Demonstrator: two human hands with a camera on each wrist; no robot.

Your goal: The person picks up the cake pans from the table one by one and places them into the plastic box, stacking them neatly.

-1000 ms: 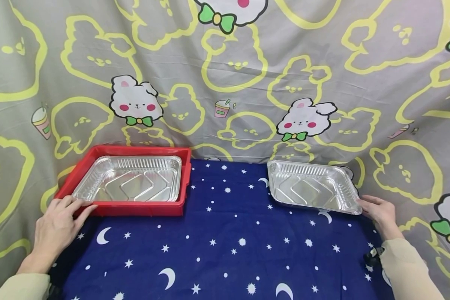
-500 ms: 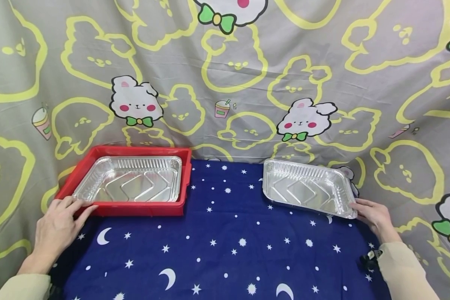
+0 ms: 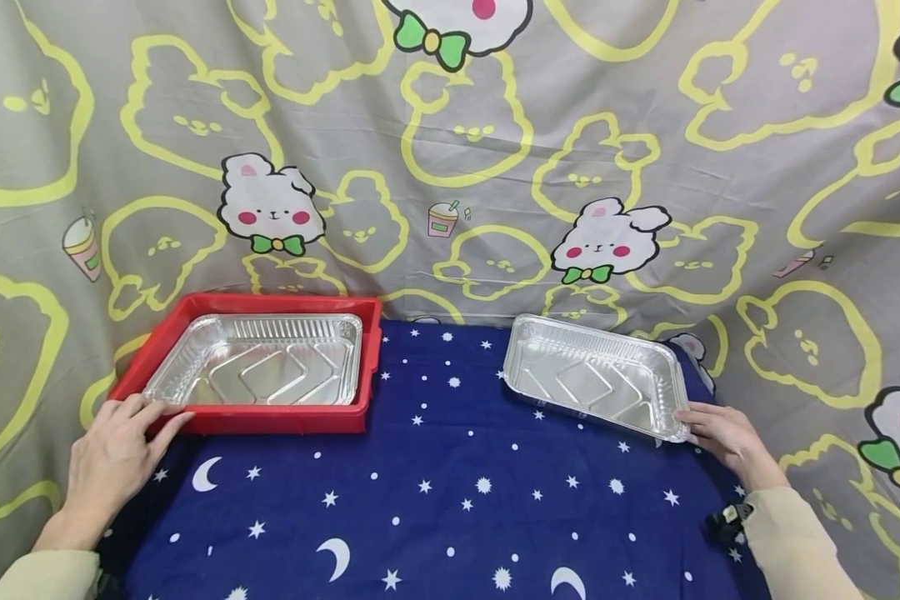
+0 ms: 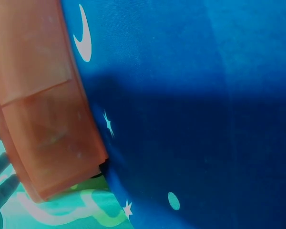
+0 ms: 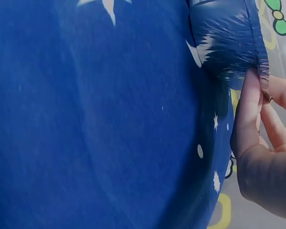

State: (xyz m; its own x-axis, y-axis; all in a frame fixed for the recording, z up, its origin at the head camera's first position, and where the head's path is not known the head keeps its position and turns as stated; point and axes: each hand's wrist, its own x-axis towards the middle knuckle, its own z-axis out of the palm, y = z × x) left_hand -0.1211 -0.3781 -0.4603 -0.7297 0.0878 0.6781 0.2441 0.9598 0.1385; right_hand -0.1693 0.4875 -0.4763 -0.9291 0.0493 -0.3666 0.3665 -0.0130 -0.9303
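At the left of the head view stands a shallow red plastic bin (image 3: 270,419), with a foil tray (image 3: 277,367) lying inside it. My left hand (image 3: 112,454) grips the bin's near left corner, fingers over the rim. In the left wrist view the bin's side (image 4: 52,119) shows orange, and only fingertips appear beside its edge. A second foil tray (image 3: 588,379) is at the right, set at an angle. My right hand (image 3: 731,442) pinches its near right corner; the right wrist view shows the thumb and fingers on either side of the tray's rim (image 5: 263,62).
A dark blue cloth (image 3: 435,500) with white moons and stars covers the table. Behind and at both sides hangs a grey curtain (image 3: 487,200) with cartoon animals, close to the bin and the second tray. Between the two lies a stretch of bare cloth.
My right hand has drawn the second foil tray leftward and slightly nearer, turning it a little. The left hand, the red bin and the tray inside it have stayed in place.
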